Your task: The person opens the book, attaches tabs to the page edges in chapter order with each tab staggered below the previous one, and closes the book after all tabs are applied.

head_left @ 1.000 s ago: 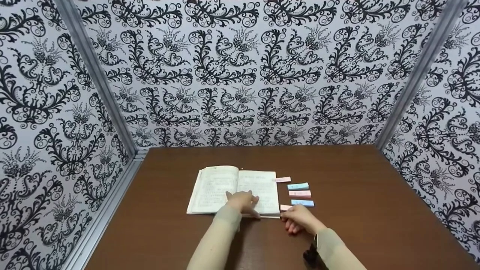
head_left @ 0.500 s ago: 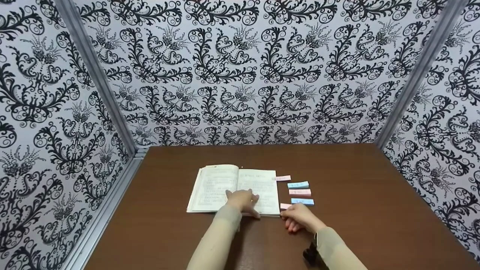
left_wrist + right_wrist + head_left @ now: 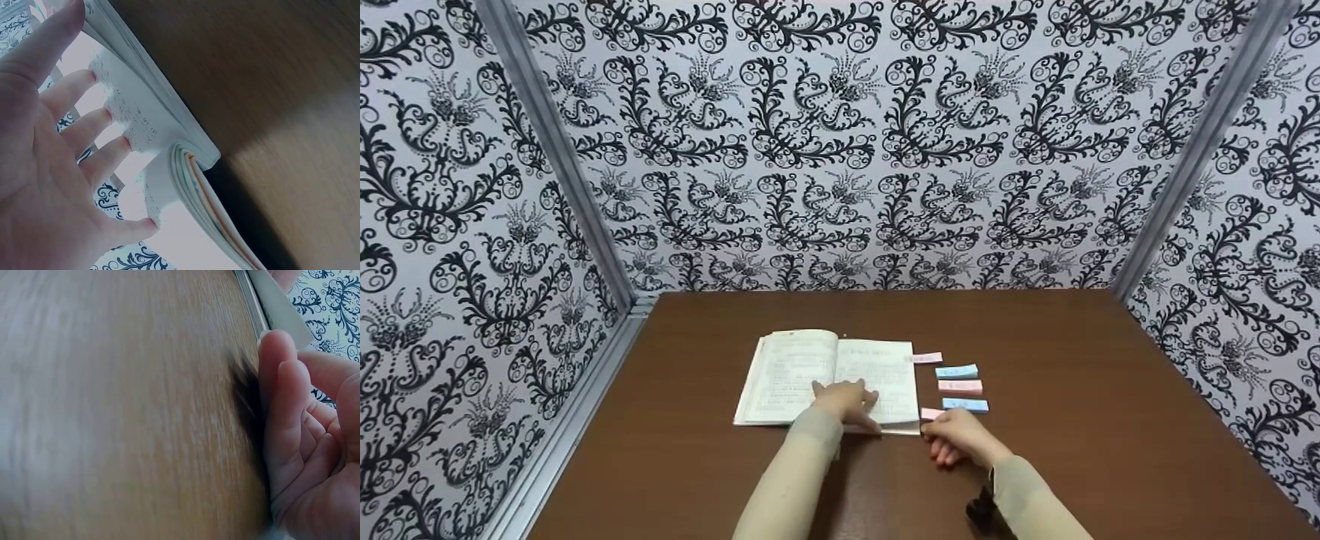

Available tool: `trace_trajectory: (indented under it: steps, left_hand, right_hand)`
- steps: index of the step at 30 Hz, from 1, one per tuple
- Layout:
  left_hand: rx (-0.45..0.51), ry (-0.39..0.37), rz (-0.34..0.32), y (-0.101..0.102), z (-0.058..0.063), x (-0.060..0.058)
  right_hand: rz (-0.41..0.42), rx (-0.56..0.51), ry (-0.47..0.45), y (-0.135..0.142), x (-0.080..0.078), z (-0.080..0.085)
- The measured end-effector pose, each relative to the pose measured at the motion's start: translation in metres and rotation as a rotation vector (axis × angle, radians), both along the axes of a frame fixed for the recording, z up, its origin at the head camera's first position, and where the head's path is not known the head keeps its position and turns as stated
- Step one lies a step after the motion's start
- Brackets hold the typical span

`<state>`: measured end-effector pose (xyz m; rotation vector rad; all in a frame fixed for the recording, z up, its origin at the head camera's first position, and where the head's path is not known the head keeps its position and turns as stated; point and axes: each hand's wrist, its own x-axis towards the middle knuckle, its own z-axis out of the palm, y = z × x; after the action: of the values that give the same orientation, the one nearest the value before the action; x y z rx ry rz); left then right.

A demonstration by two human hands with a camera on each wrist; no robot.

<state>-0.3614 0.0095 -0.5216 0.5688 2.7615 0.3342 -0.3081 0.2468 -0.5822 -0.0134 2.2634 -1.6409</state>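
Observation:
An open book (image 3: 791,375) with printed pages lies on the brown table. Spread over its right-hand page is my left hand (image 3: 842,403), fingers extended, thumb at the near page edge. In the left wrist view, the left hand (image 3: 50,152) shows its palm, with fingertips on the paper. At the near right corner of the book, my right hand (image 3: 960,435) pinches the page edges, its other fingers curled. The right wrist view has the right hand's fingertips (image 3: 277,343) right at the page edges, beside a raised page corner (image 3: 287,315). A pink sticky tab (image 3: 931,413) shows just above this hand.
Another pink tab (image 3: 928,358) sticks out from the book's upper right edge. To the right lie a light blue strip (image 3: 956,372), a pink strip (image 3: 960,386) and a blue strip (image 3: 965,406). Patterned walls (image 3: 840,187) stand around the table (image 3: 1050,352).
The right-hand pages' near edge came down against the pages below half a second ago; now a gap shows there again. Both hands keep about the same places.

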Motion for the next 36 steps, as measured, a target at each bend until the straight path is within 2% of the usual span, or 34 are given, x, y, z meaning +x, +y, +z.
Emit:
trace_trajectory:
  steps: [12, 25, 31, 34, 36]
  left_hand:
    - [-0.019, 0.096, -0.033, 0.002, -0.013, -0.003]
    - [0.024, 0.035, -0.036, -0.001, -0.005, -0.004]
    - [0.072, 0.042, -0.034, 0.002, -0.009, -0.009]
    - [0.08, 0.049, 0.001, 0.003, -0.013, -0.008]
    - [0.079, 0.064, 0.026, 0.003, -0.015, -0.008]
  right_hand:
    - [0.019, -0.002, 0.014, 0.001, 0.001, 0.002]
    - [0.017, -0.019, 0.026, -0.001, 0.004, 0.005]
    - [-0.061, -0.021, 0.028, -0.004, 0.003, 0.006]
    - [-0.089, 0.049, 0.134, -0.012, 0.004, 0.008]
    - [-0.088, 0.158, 0.299, -0.019, 0.003, 0.01]
